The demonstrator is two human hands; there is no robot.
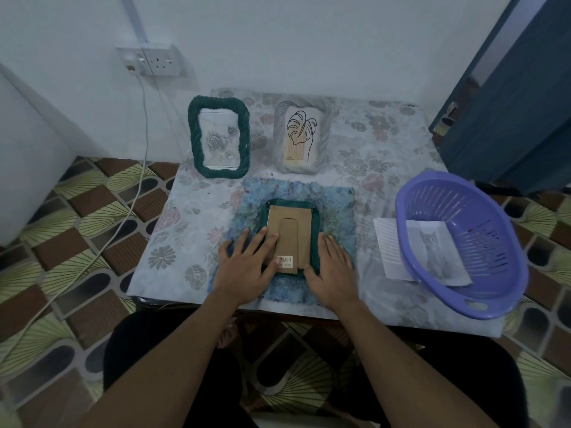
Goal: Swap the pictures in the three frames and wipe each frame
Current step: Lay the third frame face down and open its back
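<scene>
On the bench (386, 156) a frame (290, 230) lies face down on a cloth (336, 211), likely to spare its glass; we press left hand (247, 267) and right hand (332, 273) flat, fingers (261, 239) straight, gripping nothing, steadying it

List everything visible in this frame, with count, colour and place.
green frame: 1, dark green, standing back left, rose picture
grey frame: 1, grey, standing back centre, leaf drawing
face-down frame: 1, dark green, brown backing up, on the cloth
cloth: 1, blue, table front centre
basket: 1, purple, tilted, table right
cat picture: 1, grey-white, in the basket
lined paper: 1, white, at basket's left rim
table: 1, floral cover, centre
wall socket: 1, white, upper left
door: 1, blue, far right
left hand: 1, flat on the backing
right hand: 1, flat beside frame's right edge
</scene>
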